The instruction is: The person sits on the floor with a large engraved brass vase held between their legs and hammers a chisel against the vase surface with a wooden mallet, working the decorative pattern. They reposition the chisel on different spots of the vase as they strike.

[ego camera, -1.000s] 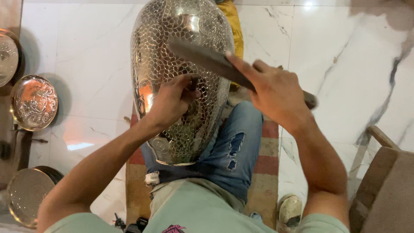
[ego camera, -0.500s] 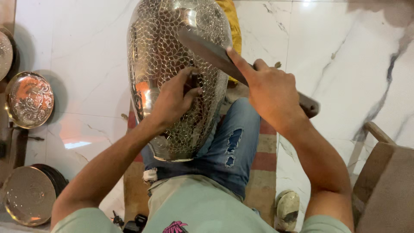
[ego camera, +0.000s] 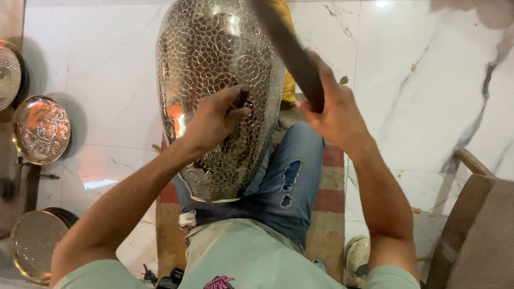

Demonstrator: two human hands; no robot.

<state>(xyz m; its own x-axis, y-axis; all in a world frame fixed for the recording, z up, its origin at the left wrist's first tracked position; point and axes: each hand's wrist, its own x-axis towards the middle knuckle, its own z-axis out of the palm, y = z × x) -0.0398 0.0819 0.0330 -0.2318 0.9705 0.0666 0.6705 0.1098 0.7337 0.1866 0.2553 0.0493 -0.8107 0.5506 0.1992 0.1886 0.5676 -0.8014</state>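
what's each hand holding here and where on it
Left hand pinches a small dark punch against the engraved metal vase. Right hand grips a dark mallet by its lower end.

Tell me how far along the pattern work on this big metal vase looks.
The vase resting on the person's lap already shows circle patterns over most of its visible side. In hand: the left hand presses a small dark tool against its surface, while the right hand holds a dark mallet raised beside it. How much remains on the hidden side cannot be told.
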